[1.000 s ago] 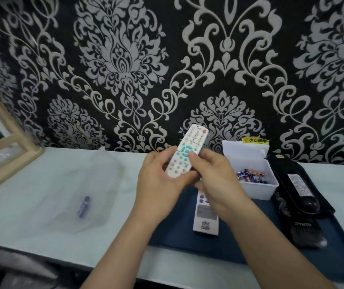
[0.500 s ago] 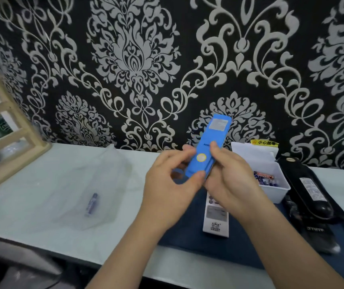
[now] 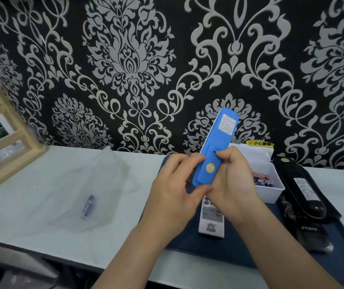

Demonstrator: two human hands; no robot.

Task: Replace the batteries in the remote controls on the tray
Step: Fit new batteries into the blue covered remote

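Over the dark tray point(image 3: 250, 253), both hands are gripping the blue-backed remote point(image 3: 215, 151) face-down, left hand point(image 3: 173, 197) and right hand point(image 3: 232, 184) clamping its lower sides; it's looking light, rigid and slick, so I'm guessing squeezing the edges while thumbing the cover works best.

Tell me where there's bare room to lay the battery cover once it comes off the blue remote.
Free: the table strip between the plastic bag and the tray, and the tray's near part in front of the white remote. Crowded: the tray's right side, with the battery box and black remotes.
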